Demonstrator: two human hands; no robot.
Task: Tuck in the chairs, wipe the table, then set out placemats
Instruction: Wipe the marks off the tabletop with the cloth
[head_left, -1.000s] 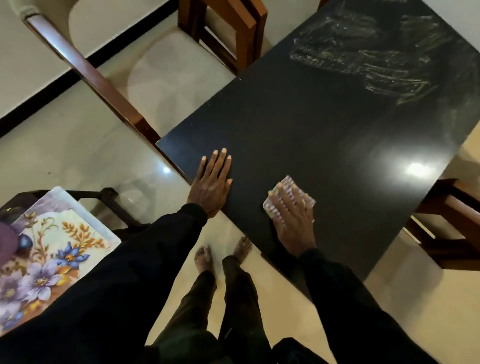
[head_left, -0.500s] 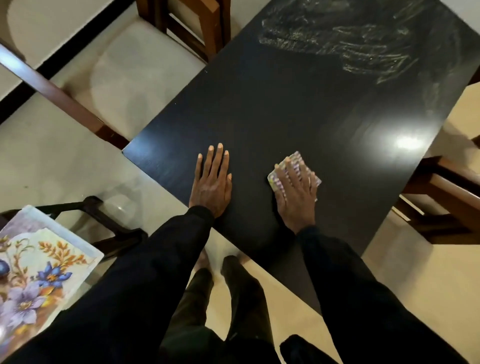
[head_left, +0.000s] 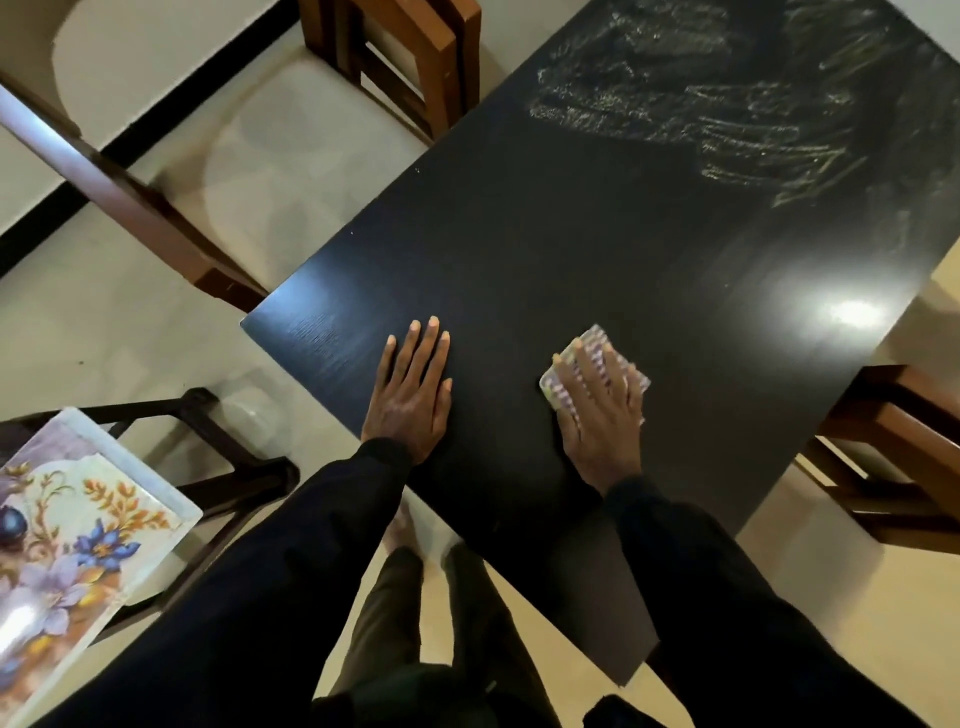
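Note:
The black table (head_left: 597, 249) fills the middle of the view, with pale wet streaks (head_left: 701, 114) across its far part. My left hand (head_left: 410, 392) lies flat on the table near its front edge, fingers straight. My right hand (head_left: 597, 410) presses a small folded checked cloth (head_left: 597, 345) flat against the tabletop, fingers spread over it. Floral placemats (head_left: 67, 551) lie stacked on a dark stool (head_left: 228, 457) at the lower left. One wooden chair (head_left: 415, 57) stands at the table's far left side, another wooden chair (head_left: 893, 457) at its right side.
A long wooden chair rail (head_left: 119, 192) crosses the floor to the left of the table corner. The floor (head_left: 130, 332) is pale glossy tile with a black strip along the wall. My legs and bare feet stand at the table's front edge.
My right hand has slid the cloth away from the front edge and a little to the right. My left hand has stayed flat on the table while my view shifted.

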